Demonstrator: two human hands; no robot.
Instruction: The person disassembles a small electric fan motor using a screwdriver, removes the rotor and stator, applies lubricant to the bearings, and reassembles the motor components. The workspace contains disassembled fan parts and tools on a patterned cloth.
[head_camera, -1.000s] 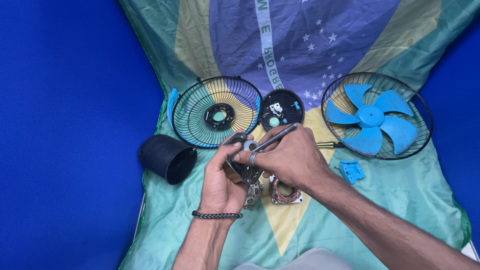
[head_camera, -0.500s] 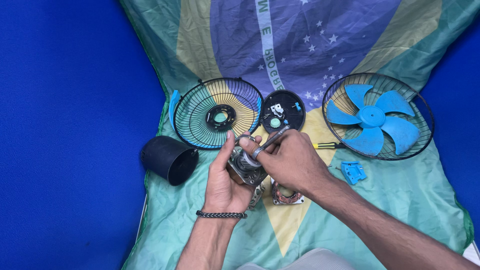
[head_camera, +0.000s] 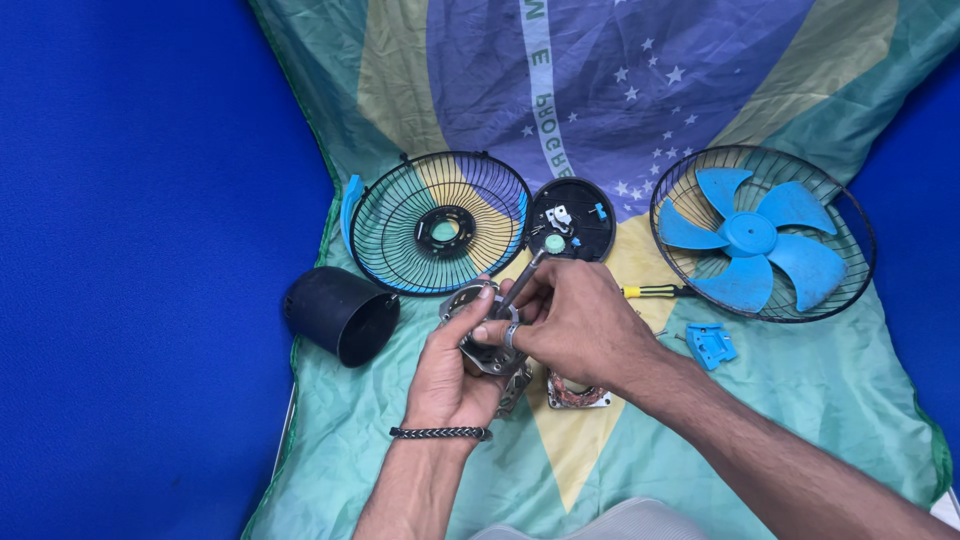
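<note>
Below me, flat blue surface (head_camera: 140, 300) fills both sides; green, yellow and blue flag cloth (head_camera: 800, 420) spread over it, creased, evenly lit, no hard shadows

One head-worn camera looks steeply down, close over the cloth-covered table (head_camera: 800, 440) ahead.

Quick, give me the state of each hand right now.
Left hand: closed around a round grey metal motor part.
Right hand: closed on a thin grey metal rod-like tool angled into that part.
</note>
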